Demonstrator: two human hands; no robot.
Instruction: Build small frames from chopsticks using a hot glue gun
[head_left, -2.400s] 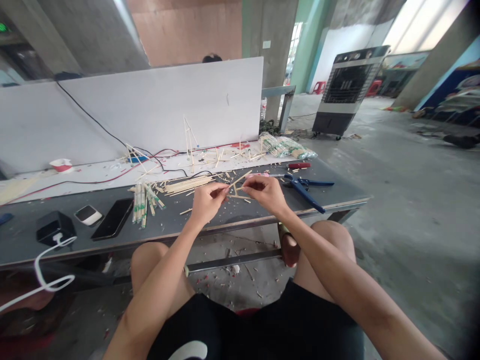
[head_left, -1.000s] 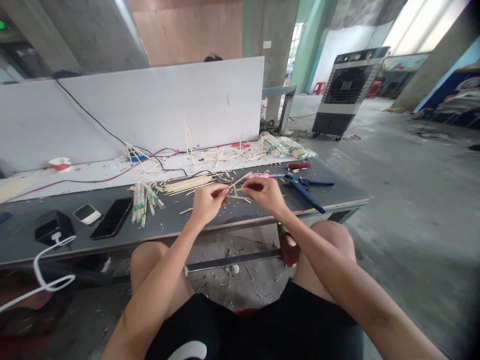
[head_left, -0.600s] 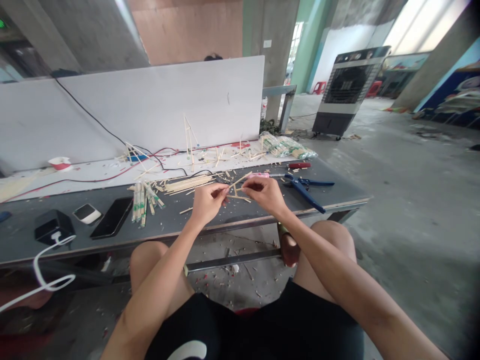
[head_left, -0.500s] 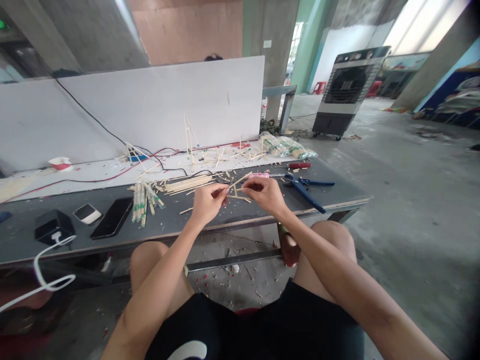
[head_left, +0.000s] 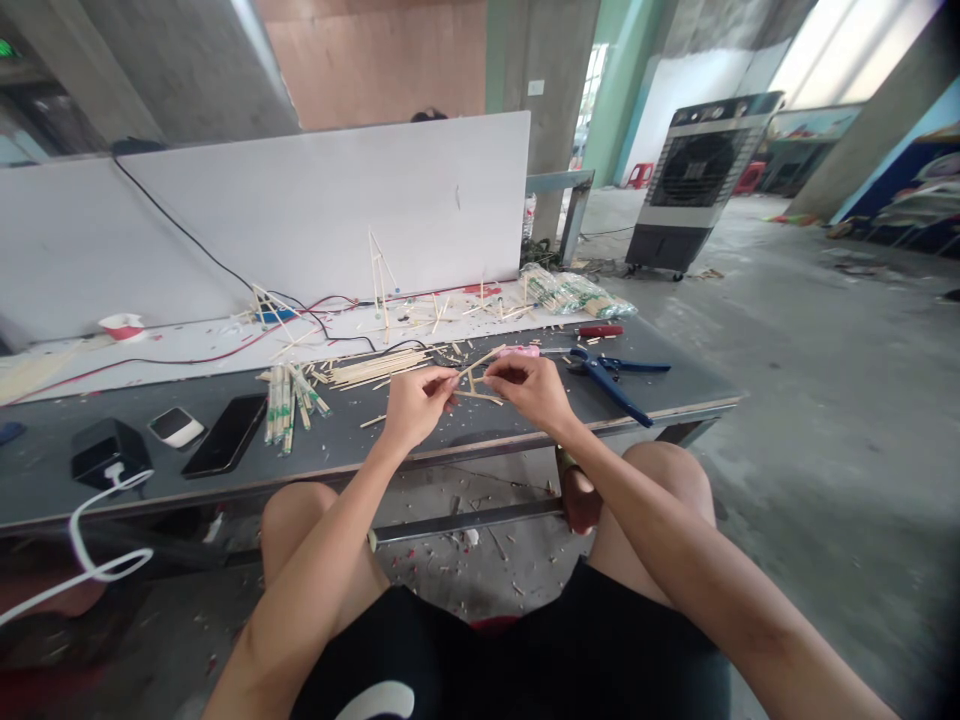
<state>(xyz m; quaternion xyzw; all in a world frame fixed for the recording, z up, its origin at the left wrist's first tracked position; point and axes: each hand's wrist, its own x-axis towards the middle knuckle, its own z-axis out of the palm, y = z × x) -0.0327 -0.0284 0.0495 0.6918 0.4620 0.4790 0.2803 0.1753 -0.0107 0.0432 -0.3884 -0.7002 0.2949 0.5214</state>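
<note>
Between my two hands, above the front of the grey table, is a small frame of joined wooden sticks (head_left: 472, 384), shaped roughly like a letter A. My left hand (head_left: 417, 402) pinches its left end, where two sticks meet. On the other side my right hand (head_left: 534, 388) is closed, thumb and fingertips pressed together at the frame's short crosspiece. Its fingertips partly hide what they hold. Behind my left hand lies a pile of loose wooden sticks (head_left: 375, 370). Blue-handled cutters (head_left: 609, 383) rest to the right of my right hand.
Wrapped stick bundles (head_left: 281, 410), a black phone (head_left: 226, 436), a white device (head_left: 176, 427) and a black charger (head_left: 110, 452) lie left. Stick structures (head_left: 381, 275) stand at the back before a white panel (head_left: 300, 215). Bagged sticks (head_left: 574, 292) and a red-handled screwdriver (head_left: 600, 331) are right.
</note>
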